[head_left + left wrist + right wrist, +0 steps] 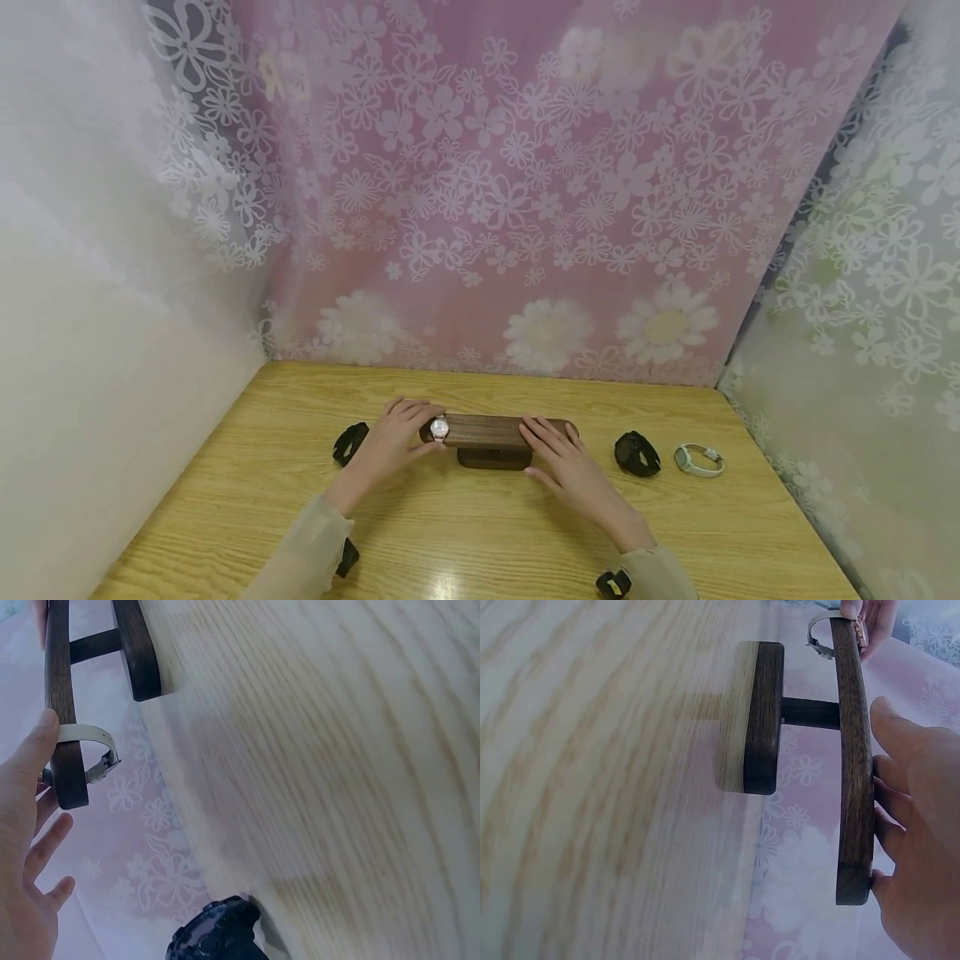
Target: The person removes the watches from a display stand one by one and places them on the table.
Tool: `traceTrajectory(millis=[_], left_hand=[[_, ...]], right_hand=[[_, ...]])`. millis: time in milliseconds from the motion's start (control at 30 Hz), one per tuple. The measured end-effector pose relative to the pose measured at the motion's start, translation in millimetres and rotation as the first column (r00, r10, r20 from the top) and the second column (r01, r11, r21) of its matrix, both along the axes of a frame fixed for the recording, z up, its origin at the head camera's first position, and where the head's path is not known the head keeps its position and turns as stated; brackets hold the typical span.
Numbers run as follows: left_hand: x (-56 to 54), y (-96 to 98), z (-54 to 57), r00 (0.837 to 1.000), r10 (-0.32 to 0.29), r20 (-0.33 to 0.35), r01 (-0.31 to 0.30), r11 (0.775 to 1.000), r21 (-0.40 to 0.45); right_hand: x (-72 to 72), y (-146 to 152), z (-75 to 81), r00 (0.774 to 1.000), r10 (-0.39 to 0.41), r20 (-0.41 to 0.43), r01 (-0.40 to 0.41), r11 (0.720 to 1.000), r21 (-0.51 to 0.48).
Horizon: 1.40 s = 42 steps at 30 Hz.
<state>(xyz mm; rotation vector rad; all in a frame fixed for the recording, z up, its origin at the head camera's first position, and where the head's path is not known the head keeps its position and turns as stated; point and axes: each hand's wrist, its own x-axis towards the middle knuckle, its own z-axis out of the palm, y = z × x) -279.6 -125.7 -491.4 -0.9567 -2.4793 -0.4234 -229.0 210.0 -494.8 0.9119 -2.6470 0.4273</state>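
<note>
A dark wooden watch stand [487, 431], a long bar on a post and base, stands on the table. A wristwatch [439, 428] with a pale round dial and light strap is looped round the bar's left end. My left hand [393, 437] pinches the watch there, thumb on the strap [84, 733] at the near edge and a finger behind the bar; its other fingers spread loose. My right hand [573, 471] lies with extended fingers on the bar's right end. In the right wrist view its thumb [892, 724] stays beside the bar, and the fingertips touch the far face.
A black watch [350, 443] lies left of my left hand. Right of the stand are another black watch [637, 454] and a white-strapped watch [699, 460]. A floral curtain [487, 208] hangs behind the wooden table [480, 533], with pale sheets at both sides.
</note>
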Motion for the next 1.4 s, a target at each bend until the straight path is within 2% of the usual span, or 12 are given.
traceTrajectory(millis=[200, 433, 533, 733, 833, 1167, 1400], left_hand=[[0.0, -6.1, -1.1, 1.000, 0.014, -0.028, -0.014, 1.000, 0.003], [2.7, -15.9, 0.0, 0.998, 0.054, 0.008, -0.054, 0.999, 0.002], [3.2, -20.4, -0.1, 0.998, 0.070, 0.002, -0.070, 0.998, -0.005], [4.3, -27.1, -0.8, 0.994, 0.066, -0.082, -0.063, 0.997, 0.039], [5.2, -29.5, -0.1, 0.993, 0.063, -0.099, -0.057, 0.996, 0.062], [9.2, -39.5, 8.3, 0.992, 0.084, -0.095, -0.077, 0.994, 0.074], [9.5, -56.2, 12.1, 0.988, 0.111, -0.109, -0.106, 0.993, 0.050]], right_hand=[[-0.3, 0, -0.5, 1.000, -0.010, 0.018, 0.009, 1.000, 0.010], [-0.4, 1, -1.2, 1.000, -0.006, 0.002, 0.006, 1.000, 0.011], [-0.1, 1, -0.7, 1.000, -0.007, 0.003, 0.007, 1.000, 0.008], [-0.4, 0, 0.0, 1.000, -0.015, 0.021, 0.014, 1.000, 0.010], [-0.3, 0, 0.3, 0.999, -0.021, 0.033, 0.021, 1.000, 0.010], [-0.1, -1, 0.6, 1.000, -0.017, 0.018, 0.016, 1.000, 0.004], [1.1, -1, 1.0, 1.000, -0.002, -0.002, 0.002, 1.000, -0.021]])
